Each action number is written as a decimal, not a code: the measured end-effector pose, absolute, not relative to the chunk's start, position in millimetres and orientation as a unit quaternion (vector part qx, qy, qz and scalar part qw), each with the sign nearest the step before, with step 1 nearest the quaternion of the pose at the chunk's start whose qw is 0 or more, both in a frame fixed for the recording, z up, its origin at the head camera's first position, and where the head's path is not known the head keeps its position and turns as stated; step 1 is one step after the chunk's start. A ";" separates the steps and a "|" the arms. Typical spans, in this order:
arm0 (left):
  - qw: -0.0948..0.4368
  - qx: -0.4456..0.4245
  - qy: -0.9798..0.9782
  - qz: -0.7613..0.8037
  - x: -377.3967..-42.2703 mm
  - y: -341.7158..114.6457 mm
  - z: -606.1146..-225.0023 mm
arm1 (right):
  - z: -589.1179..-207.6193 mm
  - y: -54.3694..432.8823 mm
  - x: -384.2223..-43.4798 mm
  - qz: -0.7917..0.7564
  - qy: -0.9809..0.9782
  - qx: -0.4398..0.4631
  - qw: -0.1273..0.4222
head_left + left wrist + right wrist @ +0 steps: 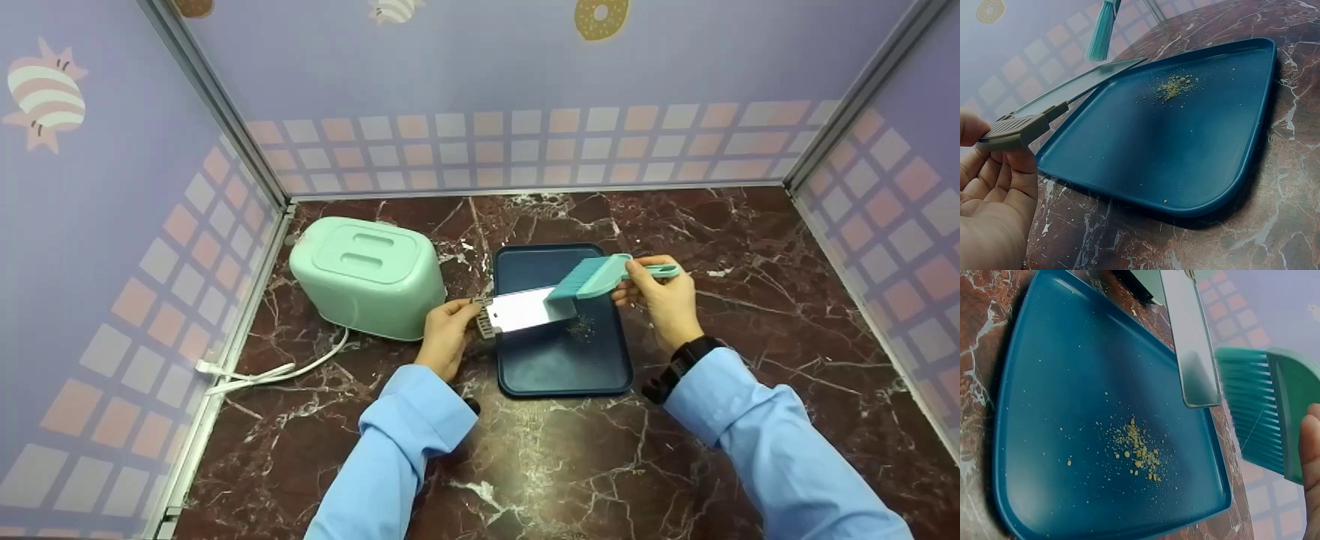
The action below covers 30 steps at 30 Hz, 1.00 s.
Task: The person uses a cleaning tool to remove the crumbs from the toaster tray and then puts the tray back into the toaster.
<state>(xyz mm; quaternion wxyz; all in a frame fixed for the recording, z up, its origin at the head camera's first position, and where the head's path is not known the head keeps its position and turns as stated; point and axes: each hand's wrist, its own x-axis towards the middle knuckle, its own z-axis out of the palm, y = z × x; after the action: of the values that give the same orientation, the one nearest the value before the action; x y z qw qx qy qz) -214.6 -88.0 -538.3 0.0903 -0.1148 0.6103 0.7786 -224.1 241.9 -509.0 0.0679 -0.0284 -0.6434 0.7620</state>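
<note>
Above a dark blue tray (566, 367), my left hand (448, 334) pinches the ribbed brown end (1016, 129) of a shiny metal crumb tray (517, 310) between thumb and fingers. The crumb tray juts out over the blue tray, tilted in the left wrist view. My right hand (664, 300) grips the handle of a small mint-green brush (604, 277). Its teal bristles (1249, 405) are at the crumb tray's far end and edge. Below that end, yellowish crumbs (1140, 453) lie in a loose pile on the blue tray, with fine specks scattered around them.
A mint-green toaster (367, 281) stands left of the blue tray, close by my left hand. From it a white cord (300, 373) runs to the left wall. Patterned panels (525, 82) enclose the dark red marbled table (570, 480) at the back and both sides.
</note>
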 end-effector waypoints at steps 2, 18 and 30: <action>0.091 -0.114 0.605 0.783 -215.1 -87.6 -537.7 | -509.9 242.0 -224.7 0.759 -0.648 -0.031 0.062; 0.095 -0.106 0.606 0.782 -217.8 -89.4 -535.6 | -512.3 253.2 -219.8 0.765 -0.641 -0.059 0.029; 0.098 -0.115 0.607 0.781 -222.1 -88.1 -535.4 | -516.4 260.4 -216.3 0.742 -0.668 -0.048 0.025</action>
<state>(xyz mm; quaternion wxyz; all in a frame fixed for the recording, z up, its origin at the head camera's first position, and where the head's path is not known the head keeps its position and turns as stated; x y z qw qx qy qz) -222.1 -88.1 -535.4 0.0976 -0.1148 0.6067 0.7805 -216.3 260.4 -516.4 0.0251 -0.0476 -0.6684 0.7419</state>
